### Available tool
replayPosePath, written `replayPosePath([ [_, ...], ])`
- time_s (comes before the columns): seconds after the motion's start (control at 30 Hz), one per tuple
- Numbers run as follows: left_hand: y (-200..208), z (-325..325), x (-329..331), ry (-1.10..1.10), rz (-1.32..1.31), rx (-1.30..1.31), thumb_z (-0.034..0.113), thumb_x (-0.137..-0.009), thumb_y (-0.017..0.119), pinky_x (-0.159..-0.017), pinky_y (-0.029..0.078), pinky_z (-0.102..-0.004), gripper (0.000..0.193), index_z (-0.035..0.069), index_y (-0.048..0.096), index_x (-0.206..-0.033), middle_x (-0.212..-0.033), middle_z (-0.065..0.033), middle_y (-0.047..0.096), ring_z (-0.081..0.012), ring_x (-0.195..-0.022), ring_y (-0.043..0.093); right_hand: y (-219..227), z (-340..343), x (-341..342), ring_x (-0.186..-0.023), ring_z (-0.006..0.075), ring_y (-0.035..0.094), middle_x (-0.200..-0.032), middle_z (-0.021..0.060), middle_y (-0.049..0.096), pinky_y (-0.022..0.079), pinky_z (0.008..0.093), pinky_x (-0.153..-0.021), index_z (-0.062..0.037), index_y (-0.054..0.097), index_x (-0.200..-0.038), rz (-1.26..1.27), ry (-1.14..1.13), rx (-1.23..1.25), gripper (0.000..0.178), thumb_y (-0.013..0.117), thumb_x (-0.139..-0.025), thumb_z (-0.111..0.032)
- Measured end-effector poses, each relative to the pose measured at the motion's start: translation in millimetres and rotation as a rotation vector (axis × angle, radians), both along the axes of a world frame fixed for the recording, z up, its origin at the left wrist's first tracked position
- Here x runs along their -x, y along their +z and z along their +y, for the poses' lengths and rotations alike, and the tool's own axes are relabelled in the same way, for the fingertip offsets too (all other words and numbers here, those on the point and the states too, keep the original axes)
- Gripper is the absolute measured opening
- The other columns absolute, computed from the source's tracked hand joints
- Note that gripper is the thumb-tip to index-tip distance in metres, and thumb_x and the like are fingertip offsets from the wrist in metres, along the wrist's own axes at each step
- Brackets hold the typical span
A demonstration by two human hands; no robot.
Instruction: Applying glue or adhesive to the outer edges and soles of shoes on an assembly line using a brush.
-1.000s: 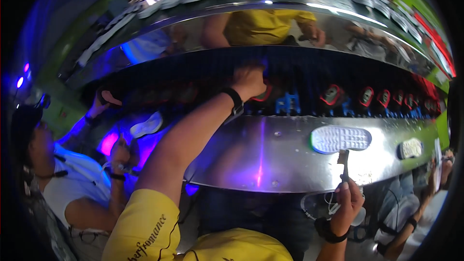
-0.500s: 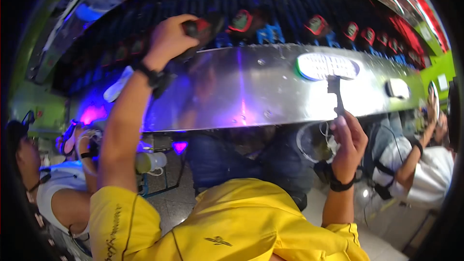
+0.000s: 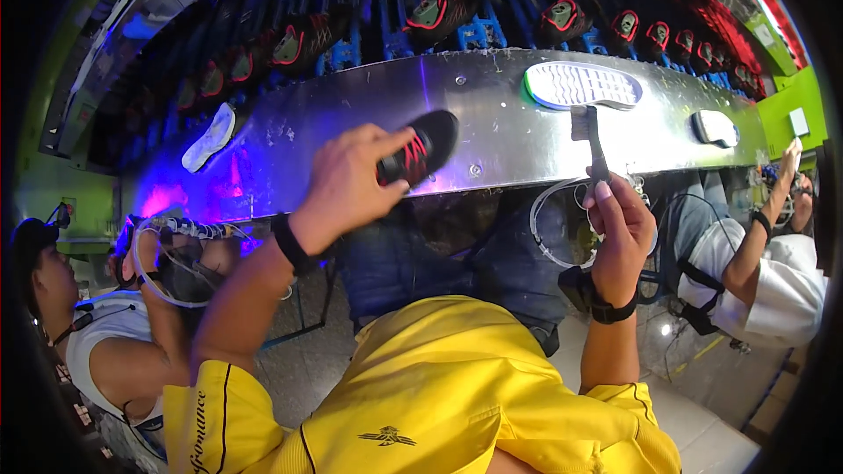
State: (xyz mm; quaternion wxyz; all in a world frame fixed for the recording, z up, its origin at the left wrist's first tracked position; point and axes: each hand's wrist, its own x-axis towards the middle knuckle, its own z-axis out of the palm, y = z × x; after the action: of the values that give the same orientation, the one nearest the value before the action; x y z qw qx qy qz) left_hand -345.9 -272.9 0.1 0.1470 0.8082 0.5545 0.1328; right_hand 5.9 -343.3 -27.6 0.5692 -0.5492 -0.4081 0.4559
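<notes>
My left hand (image 3: 349,180) grips a black shoe upper (image 3: 436,133) with red laces by its heel end, over the near part of the steel bench; its toe points away to the right. In my right hand (image 3: 623,233), thumb and fingers pinch a dark brush (image 3: 596,149) with a slim handle. The brush stands upright, its bristle head just at the near edge of a white shoe sole (image 3: 584,85). That sole lies on the bench under bright light, ridged face up.
Across the far side, a rack carries several black shoe uppers (image 3: 432,13) with red collars on blue holders. Another white sole (image 3: 209,138) lies at the left of the steel bench (image 3: 342,96), a further one (image 3: 716,128) at the right. Co-workers sit on both sides.
My left hand has brought the shoe upper from the rack toward me, over the bench. My right hand, holding the brush, has shifted slightly left.
</notes>
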Motion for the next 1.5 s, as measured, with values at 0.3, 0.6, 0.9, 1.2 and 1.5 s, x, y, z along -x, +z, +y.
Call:
replayPosePath([
  [0.3,-2.9,-84.7,-31.9,-0.064,-0.475,0.232,0.015,-0.072,0.095,-0.103,0.057,-0.0390,0.069,0.010,0.075,-0.138,-0.125,-0.0140,0.077,-0.0302,-0.113,0.075,12.9,4.2,20.4,-0.076,0.0014,0.053,-0.093,-0.0018,0.071,0.037,0.0185,-0.067,0.0050,0.072,-0.134,0.041,0.056,-0.014,0.033,0.073,-0.106,-0.012],
  [0.6,26.3,-33.6,59.0,0.208,-1.499,0.701,0.018,-0.092,0.086,-0.105,0.055,-0.0359,0.068,-0.003,0.057,-0.150,-0.127,-0.0081,0.074,-0.0198,-0.115,0.071,11.8,16.1,33.9,-0.084,0.0044,0.059,-0.096,0.0000,0.072,0.044,0.0199,-0.074,0.0082,0.072,-0.131,0.014,0.144,0.032,0.032,0.072,-0.106,-0.011],
  [0.9,28.3,-4.8,66.5,0.250,-0.976,0.053,0.010,-0.076,0.096,-0.098,0.057,-0.0354,0.074,0.002,0.062,-0.140,-0.123,-0.0089,0.074,-0.0198,-0.113,0.071,13.8,30.6,81.0,-0.087,0.0071,0.063,-0.097,0.0029,0.075,0.051,0.0239,-0.078,0.0096,0.074,-0.126,-0.141,0.209,0.026,0.029,0.075,-0.104,-0.010],
  [1.2,-16.1,-44.5,58.7,0.317,-0.493,-0.312,0.007,-0.062,0.091,-0.118,0.048,-0.0484,0.086,0.004,0.060,-0.142,-0.140,-0.0169,0.068,-0.0369,-0.132,0.065,4.4,48.1,128.2,-0.075,0.0062,0.058,-0.079,0.0019,0.070,0.047,0.0257,-0.067,0.0062,0.077,-0.116,-0.279,0.331,0.063,0.025,0.076,-0.102,-0.015],
  [1.5,-39.6,-86.6,59.0,0.137,-0.176,-0.521,0.024,-0.088,0.083,-0.125,0.034,-0.0646,0.061,0.005,0.054,-0.139,-0.137,-0.0197,0.067,-0.0412,-0.131,0.066,-21.8,64.4,157.4,-0.067,0.0072,0.052,-0.071,0.0001,0.063,0.042,0.0283,-0.062,0.0036,0.078,-0.105,-0.175,0.550,0.281,0.024,0.071,-0.105,-0.019],
])
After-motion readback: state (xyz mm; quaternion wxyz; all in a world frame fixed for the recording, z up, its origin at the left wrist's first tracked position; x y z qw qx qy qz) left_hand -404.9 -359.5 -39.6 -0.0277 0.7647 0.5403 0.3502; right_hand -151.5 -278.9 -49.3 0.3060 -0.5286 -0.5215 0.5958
